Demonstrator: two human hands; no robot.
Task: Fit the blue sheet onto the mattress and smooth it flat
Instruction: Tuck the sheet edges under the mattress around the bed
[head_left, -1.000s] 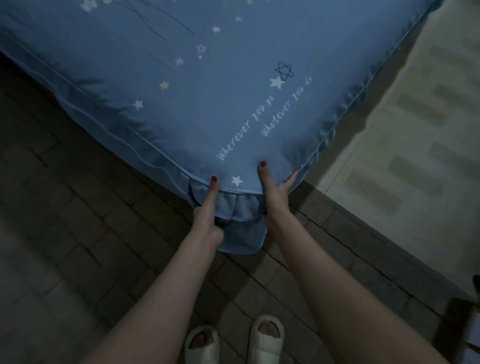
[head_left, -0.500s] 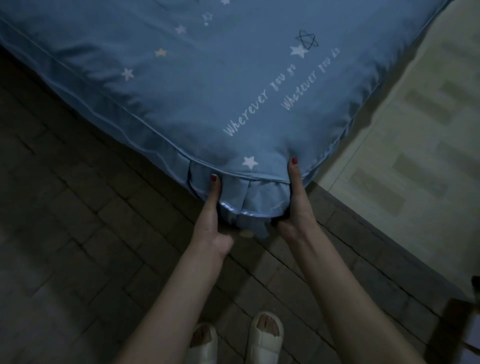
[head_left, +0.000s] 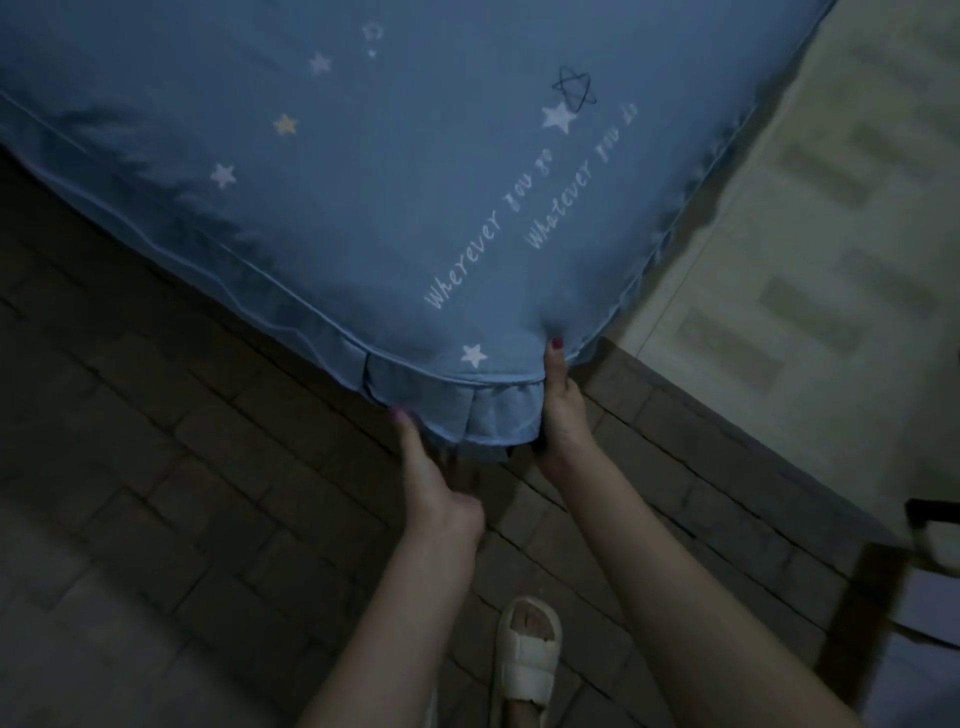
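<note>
At lower centre, a white slipper (head_left: 527, 657) stands on the brick floor (head_left: 156, 519). Above it, the left hand (head_left: 434, 488) and right hand (head_left: 558, 410) each keep a grasping grip on the blue sheet (head_left: 415, 182) at the mattress corner, mid-frame. A slipped grip would likely let the ruffled skirt (head_left: 457, 410) ride up.

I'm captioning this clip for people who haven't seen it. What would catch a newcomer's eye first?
The blue star-printed sheet fills the upper frame, with white script running towards its near corner. There, the right hand grips the ruffled skirt with its thumb on top, and the left hand reaches under the hem. Below, a white slipper stands on dark brick-patterned floor.
</note>
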